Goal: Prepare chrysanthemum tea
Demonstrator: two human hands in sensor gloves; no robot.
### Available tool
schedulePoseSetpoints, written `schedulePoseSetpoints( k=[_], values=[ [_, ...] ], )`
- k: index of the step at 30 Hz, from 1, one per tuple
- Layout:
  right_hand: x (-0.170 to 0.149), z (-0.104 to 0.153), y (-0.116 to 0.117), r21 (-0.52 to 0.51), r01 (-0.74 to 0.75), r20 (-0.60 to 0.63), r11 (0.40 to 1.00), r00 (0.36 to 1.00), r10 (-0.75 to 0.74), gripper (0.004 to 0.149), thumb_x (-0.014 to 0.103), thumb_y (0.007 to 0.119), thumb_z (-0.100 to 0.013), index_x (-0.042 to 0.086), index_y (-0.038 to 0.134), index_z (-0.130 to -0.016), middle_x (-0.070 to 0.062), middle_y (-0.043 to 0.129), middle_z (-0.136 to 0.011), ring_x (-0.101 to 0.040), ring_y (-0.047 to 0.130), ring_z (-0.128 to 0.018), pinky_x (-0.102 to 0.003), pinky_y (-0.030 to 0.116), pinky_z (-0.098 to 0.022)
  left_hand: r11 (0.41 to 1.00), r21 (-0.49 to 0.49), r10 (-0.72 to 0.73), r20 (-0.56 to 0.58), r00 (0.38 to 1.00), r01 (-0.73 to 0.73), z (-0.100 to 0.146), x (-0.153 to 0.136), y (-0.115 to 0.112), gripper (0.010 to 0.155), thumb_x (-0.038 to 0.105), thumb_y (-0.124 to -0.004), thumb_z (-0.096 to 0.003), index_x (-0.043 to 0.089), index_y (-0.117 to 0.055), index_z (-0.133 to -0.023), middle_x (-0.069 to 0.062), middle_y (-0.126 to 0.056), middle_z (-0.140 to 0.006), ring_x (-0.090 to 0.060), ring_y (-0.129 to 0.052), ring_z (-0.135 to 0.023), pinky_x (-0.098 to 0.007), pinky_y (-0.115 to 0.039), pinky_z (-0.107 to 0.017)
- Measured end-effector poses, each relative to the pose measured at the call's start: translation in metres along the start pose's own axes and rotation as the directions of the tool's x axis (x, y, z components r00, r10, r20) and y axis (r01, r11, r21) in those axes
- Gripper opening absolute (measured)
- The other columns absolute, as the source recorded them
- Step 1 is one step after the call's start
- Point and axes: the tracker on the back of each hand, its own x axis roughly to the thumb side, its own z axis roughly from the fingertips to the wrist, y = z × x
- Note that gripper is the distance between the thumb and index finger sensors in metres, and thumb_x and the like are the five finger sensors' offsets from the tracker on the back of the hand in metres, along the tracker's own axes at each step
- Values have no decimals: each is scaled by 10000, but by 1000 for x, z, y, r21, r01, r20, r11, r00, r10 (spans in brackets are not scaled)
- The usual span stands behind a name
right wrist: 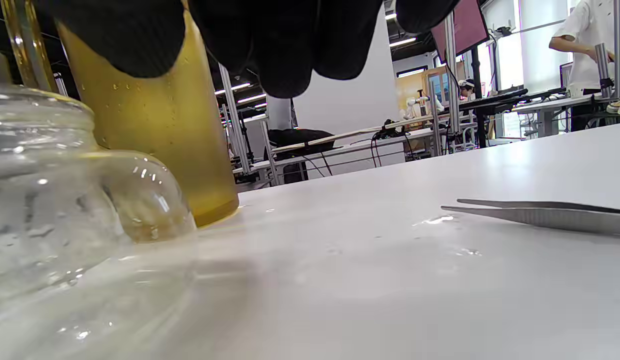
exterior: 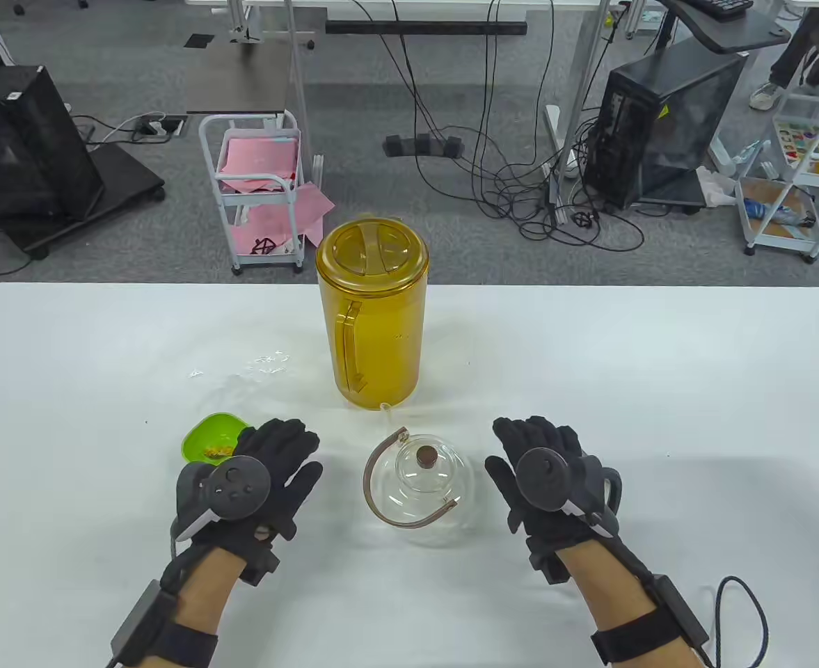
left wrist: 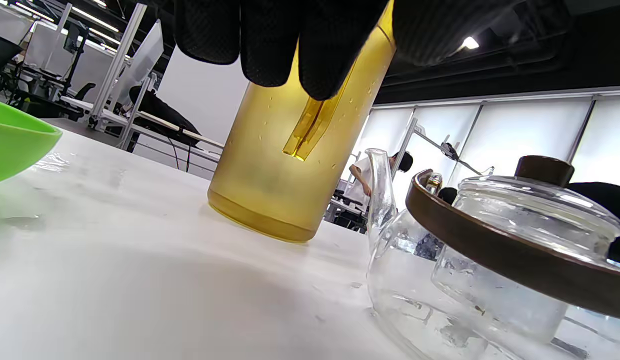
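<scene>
- The white table [exterior: 660, 362] spreads wide; its far edge runs just behind the yellow pitcher [exterior: 372, 313], and its near edge lies below the table view.
- Bare tabletop lies to the far left and far right of both hands, and between the hands only the glass teapot [exterior: 419, 487] stands.
- The left hand [exterior: 263, 480] lies palm down with fingers straight and loosely spread, holding nothing.
- The right hand [exterior: 548, 473] lies the same way, fingers flat and relaxed, empty.
- The teapot sits between the two hands, apart from both sets of fingers; its lid [exterior: 424, 466] with a brown knob is on, and its brown handle [exterior: 381, 487] lies tilted toward the left hand.
- The teapot's spout points at the pitcher, whose base stands just beyond it.
- The green bowl [exterior: 213, 438], with some yellowish bits inside, sits just beyond and left of the left hand's fingertips; whether they touch it I cannot tell.
- Metal tweezers [right wrist: 540, 215] lie flat on the table to the right, seen in the right wrist view only.
- Small wet patches shine on the table left of the pitcher.
</scene>
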Motion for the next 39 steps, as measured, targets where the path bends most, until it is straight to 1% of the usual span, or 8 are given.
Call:
schedulePoseSetpoints(
  k=[8, 15, 21, 23, 26, 31, 34, 39],
  values=[
    [-3, 3, -10, -42, 38, -2, 998, 999, -38, 635, 551, 679, -570, 293, 523, -1128, 3, 607, -1124, -357, 591, -1117, -664, 423, -781, 1000, -3, 2, 6, 1000, -2, -1, 2, -3, 595, 554, -693, -579, 222, -714, -1073, -132, -662, -1196, -463, -568, -1090, -659, -381, -777],
    [9, 4, -19, -70, 74, 39, 995, 997, -71, 627, 539, 681, -575, 298, 517, -1130, 8, 596, -1131, -355, 584, -1122, -664, 419, -785, 1000, -1, -3, 7, 1000, 3, -1, 5, -2, 599, 558, -690, -580, 225, -704, -1079, -132, -655, -1199, -464, -565, -1091, -659, -381, -777],
    [36, -4, -34, -93, 118, 133, 989, 986, -105, 588, 501, 694, -586, 333, 542, -1129, 39, 602, -1147, -343, 583, -1133, -665, 416, -788, 1000, -29, -9, 1, 1000, 9, -3, 4, -8, 602, 559, -691, -579, 224, -704, -1079, -134, -657, -1198, -464, -567, -1090, -660, -382, -776],
    [51, -10, -35, -74, 127, 182, 989, 977, -112, 579, 495, 702, -586, 347, 554, -1126, 43, 615, -1147, -342, 587, -1134, -665, 419, -786, 999, -37, -11, 1, 1000, 11, -4, 4, -9, 603, 560, -691, -579, 224, -703, -1080, -133, -657, -1199, -464, -569, -1090, -659, -382, -777],
    [72, -18, -28, -3, 113, 231, 994, 967, -109, 566, 492, 711, -588, 363, 574, -1121, 46, 631, -1145, -336, 598, -1135, -670, 411, -788, 999, -45, -8, -5, 1000, 8, -4, 2, -11, 602, 559, -692, -579, 224, -707, -1078, -132, -661, -1197, -463, -571, -1090, -660, -383, -776],
    [92, -21, -11, 54, 73, 269, 996, 960, -85, 548, 515, 726, -577, 379, 631, -1100, 25, 606, -1161, -353, 590, -1132, -678, 407, -785, 998, -59, -7, -8, 1000, 7, -4, 1, -14, 602, 559, -691, -579, 222, -708, -1077, -134, -664, -1196, -463, -573, -1089, -660, -383, -776],
    [98, -18, -5, 37, 2, 281, 999, 960, -12, 520, 517, 739, -574, 372, 689, -1071, 12, 656, -1124, -343, 637, -1103, -675, 420, -783, 998, -58, -6, -7, 1000, 6, -5, 1, -14, 601, 560, -691, -579, 224, -708, -1077, -134, -666, -1194, -462, -573, -1089, -659, -384, -776],
    [100, -17, -1, 28, -2, 268, 1000, 963, -5, 493, 449, 778, -575, 360, 700, -1054, -9, 681, -1076, -328, 675, -1065, -668, 431, -784, 998, -62, -5, -9, 1000, 4, -5, 1, -15, 602, 560, -691, -578, 223, -709, -1076, -136, -668, -1193, -464, -576, -1087, -661, -385, -775]
  ],
)
